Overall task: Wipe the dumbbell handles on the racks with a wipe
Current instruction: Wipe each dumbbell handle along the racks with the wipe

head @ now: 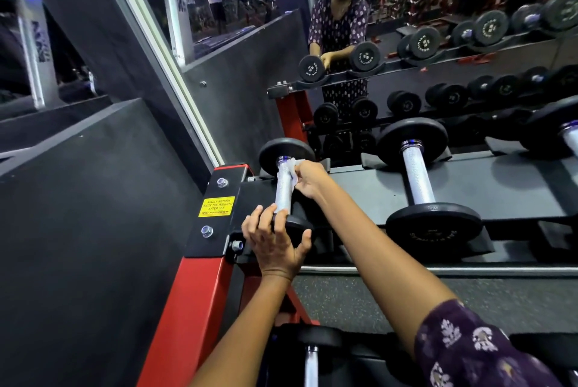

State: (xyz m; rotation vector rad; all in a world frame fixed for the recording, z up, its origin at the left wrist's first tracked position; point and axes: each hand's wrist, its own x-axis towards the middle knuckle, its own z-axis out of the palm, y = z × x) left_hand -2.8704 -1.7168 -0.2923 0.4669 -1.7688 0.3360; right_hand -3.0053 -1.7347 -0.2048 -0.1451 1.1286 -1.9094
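Now our right hand (308,178) pinches the wipe (292,167) against the far end of the leftmost dumbbell handle (284,188) on the rack (488,180); our left hand (275,242) curls round its near weight plate (297,225).

Dumbbells on a rack by a mirror

The small dumbbell (283,189) lies at the left end of the rack (359,186). A bigger dumbbell (419,180) lies to its right. The mirror (406,11) stands behind the rack, and another dumbbell (311,355) lies on the shelf below.
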